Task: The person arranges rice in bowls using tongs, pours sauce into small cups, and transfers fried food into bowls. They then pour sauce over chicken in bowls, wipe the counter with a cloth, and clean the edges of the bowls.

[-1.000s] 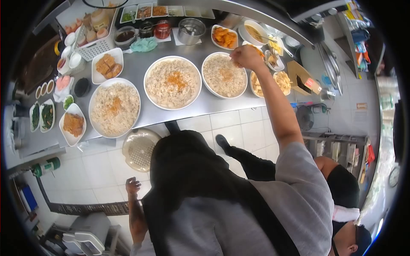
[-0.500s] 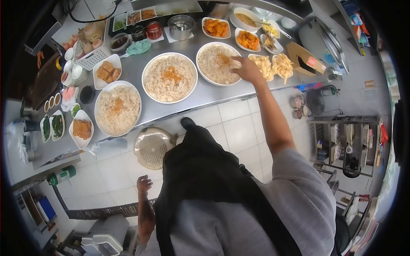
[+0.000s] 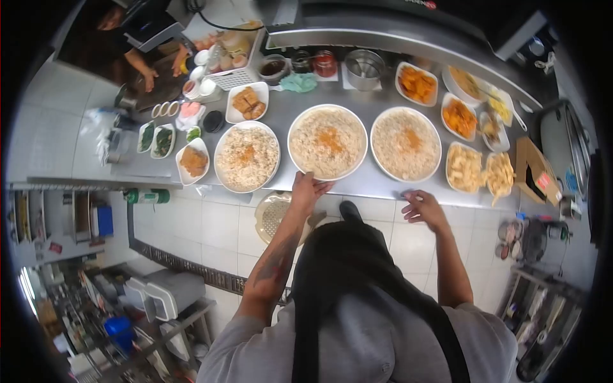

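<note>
My left hand (image 3: 311,186) is at the front rim of the middle white bowl (image 3: 292,158), its fingertips at or against the rim and its fingers apart. This bowl holds pale rice-like food (image 3: 319,156) with an orange-brown powder (image 3: 330,139) heaped in the centre. My right hand (image 3: 421,208) hovers by the counter's front edge, below the right white bowl (image 3: 377,159), with fingers spread and nothing visible in them. That bowl and the left white bowl (image 3: 276,169) hold the same food with orange-brown patches on top.
Dishes of orange pieces (image 3: 417,83) and pale fried strips (image 3: 465,167) stand at the right, near a cardboard box (image 3: 533,166). Fried pieces (image 3: 248,102) and greens (image 3: 163,140) lie leftward. Another person's hand (image 3: 150,79) shows at upper left. A perforated stool (image 3: 268,220) stands below.
My right hand has drawn back from the right bowl to the counter edge. My left hand has risen from my side to the middle bowl's rim. The view has swung left.
</note>
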### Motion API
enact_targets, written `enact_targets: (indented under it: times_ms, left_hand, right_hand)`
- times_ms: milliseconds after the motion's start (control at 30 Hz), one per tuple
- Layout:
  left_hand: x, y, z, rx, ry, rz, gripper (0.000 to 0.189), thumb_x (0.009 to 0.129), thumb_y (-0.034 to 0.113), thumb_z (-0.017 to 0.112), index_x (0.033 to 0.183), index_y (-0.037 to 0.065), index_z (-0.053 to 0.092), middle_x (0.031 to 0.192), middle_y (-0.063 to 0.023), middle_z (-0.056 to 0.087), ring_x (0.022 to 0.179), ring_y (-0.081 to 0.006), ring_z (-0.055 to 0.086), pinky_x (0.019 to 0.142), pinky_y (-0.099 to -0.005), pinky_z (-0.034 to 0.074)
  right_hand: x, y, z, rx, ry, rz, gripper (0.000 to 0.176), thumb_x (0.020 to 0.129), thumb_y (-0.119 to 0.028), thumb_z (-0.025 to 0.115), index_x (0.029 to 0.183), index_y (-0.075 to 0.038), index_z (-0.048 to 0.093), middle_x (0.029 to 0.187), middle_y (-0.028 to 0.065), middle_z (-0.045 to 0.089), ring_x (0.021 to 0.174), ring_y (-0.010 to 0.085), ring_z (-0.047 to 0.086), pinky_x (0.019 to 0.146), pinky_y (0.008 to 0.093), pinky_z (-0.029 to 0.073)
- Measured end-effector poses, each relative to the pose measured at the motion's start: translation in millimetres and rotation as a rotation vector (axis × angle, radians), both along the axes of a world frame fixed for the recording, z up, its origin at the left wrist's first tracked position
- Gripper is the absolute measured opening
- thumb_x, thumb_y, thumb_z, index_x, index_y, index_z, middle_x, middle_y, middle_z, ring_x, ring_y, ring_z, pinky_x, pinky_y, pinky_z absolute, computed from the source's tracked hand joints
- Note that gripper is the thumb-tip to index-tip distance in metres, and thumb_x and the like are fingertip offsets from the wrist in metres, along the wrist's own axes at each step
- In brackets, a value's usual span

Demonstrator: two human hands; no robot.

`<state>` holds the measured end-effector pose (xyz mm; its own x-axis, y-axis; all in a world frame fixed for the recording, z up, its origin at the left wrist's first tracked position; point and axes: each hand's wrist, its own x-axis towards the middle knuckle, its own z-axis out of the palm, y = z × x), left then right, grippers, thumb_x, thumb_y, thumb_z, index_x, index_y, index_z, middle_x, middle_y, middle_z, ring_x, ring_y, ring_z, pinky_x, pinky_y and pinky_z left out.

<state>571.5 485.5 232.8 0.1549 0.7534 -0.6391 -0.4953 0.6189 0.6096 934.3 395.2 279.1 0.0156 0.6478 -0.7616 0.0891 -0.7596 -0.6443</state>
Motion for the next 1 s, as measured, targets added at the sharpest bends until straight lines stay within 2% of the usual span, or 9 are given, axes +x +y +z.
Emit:
enact_targets:
  times_ms: [100, 167, 333, 433, 533, 733, 833, 933, 1000]
  left_hand:
    - [11, 11, -9, 0.074, 0.118, 0.044, 0.041, 0.104, 0.012, 0.042, 0.144, 0.010, 0.032, 0.127, -0.0233, 0.060, 0.107, -0.0338, 0.068, 0.091, -0.0458, 0.060]
    - [12, 9, -8, 0.113, 0.133, 0.010, 0.044, 0.104, 0.009, 0.037, 0.147, 0.009, 0.029, 0.132, -0.0237, 0.056, 0.107, -0.0358, 0.068, 0.089, -0.0489, 0.062]
    - [-1, -40, 3, 0.163, 0.197, 0.039, 0.050, 0.100, 0.002, 0.039, 0.148, 0.003, 0.028, 0.130, -0.0239, 0.059, 0.102, -0.0365, 0.071, 0.076, -0.0447, 0.066]
    - [-29, -97, 57, 0.074, 0.242, -0.113, 0.048, 0.098, 0.000, 0.040, 0.146, -0.002, 0.034, 0.129, -0.0244, 0.060, 0.106, -0.0362, 0.069, 0.076, -0.0486, 0.066]
    - [-64, -161, 80, 0.087, 0.045, 0.004, 0.049, 0.096, -0.001, 0.042, 0.145, -0.003, 0.037, 0.131, -0.0225, 0.060, 0.112, -0.0366, 0.067, 0.082, -0.0504, 0.064]
    - [-205, -293, 38, 0.110, 0.156, 0.231, 0.049, 0.096, -0.002, 0.040, 0.145, -0.001, 0.039, 0.130, -0.0217, 0.061, 0.112, -0.0360, 0.067, 0.085, -0.0490, 0.064]
    - [-338, -355, 39, 0.053, 0.236, 0.407, 0.048, 0.096, -0.003, 0.037, 0.144, 0.000, 0.040, 0.129, -0.0223, 0.061, 0.108, -0.0354, 0.069, 0.081, -0.0469, 0.065]
    - [-417, -402, 57, 0.038, 0.219, 0.547, 0.047, 0.094, -0.006, 0.034, 0.141, -0.002, 0.040, 0.126, -0.0239, 0.062, 0.104, -0.0368, 0.070, 0.077, -0.0458, 0.067]
    - [-460, -443, 65, -0.016, 0.276, 0.631, 0.048, 0.094, -0.006, 0.033, 0.141, -0.003, 0.039, 0.126, -0.0264, 0.061, 0.105, -0.0398, 0.069, 0.077, -0.0464, 0.067]
  right_hand:
    - [-9, 2, -8, 0.127, 0.230, -0.143, 0.038, 0.100, -0.037, 0.059, 0.122, -0.006, 0.056, 0.105, 0.0154, 0.071, 0.081, 0.0221, 0.070, 0.073, 0.0363, 0.057]
    - [-12, 11, -20, 0.116, 0.454, -0.519, 0.038, 0.100, -0.034, 0.056, 0.124, -0.004, 0.054, 0.109, 0.0160, 0.070, 0.085, 0.0242, 0.069, 0.073, 0.0363, 0.056]
    - [-6, 24, -42, 0.153, 0.424, -0.529, 0.041, 0.100, -0.028, 0.051, 0.128, 0.002, 0.048, 0.110, 0.0205, 0.069, 0.087, 0.0278, 0.069, 0.073, 0.0374, 0.058]
    - [-23, 31, -39, 0.256, 0.298, -0.590, 0.040, 0.099, -0.025, 0.050, 0.125, 0.005, 0.051, 0.106, 0.0224, 0.069, 0.086, 0.0288, 0.070, 0.073, 0.0370, 0.060]
    - [-15, 29, -64, 0.311, 0.299, -0.635, 0.039, 0.099, -0.020, 0.052, 0.130, 0.003, 0.048, 0.112, 0.0187, 0.067, 0.092, 0.0321, 0.069, 0.080, 0.0398, 0.060]
    - [-71, -13, -38, 0.429, 0.234, -0.616, 0.038, 0.100, -0.023, 0.050, 0.125, 0.004, 0.054, 0.103, 0.0188, 0.070, 0.081, 0.0268, 0.071, 0.074, 0.0348, 0.061]
    - [-157, -69, -14, 0.412, 0.216, -0.614, 0.038, 0.099, -0.019, 0.048, 0.130, 0.003, 0.051, 0.108, 0.0175, 0.069, 0.080, 0.0272, 0.070, 0.073, 0.0357, 0.061]
    - [-246, -114, 45, 0.373, 0.188, -0.437, 0.047, 0.095, -0.012, 0.046, 0.140, 0.002, 0.044, 0.127, 0.0181, 0.063, 0.103, 0.0270, 0.068, 0.081, 0.0369, 0.060]
    - [-310, -139, 74, 0.335, 0.224, -0.422, 0.047, 0.095, -0.011, 0.046, 0.139, 0.003, 0.045, 0.129, 0.0182, 0.062, 0.105, 0.0271, 0.067, 0.081, 0.0372, 0.059]
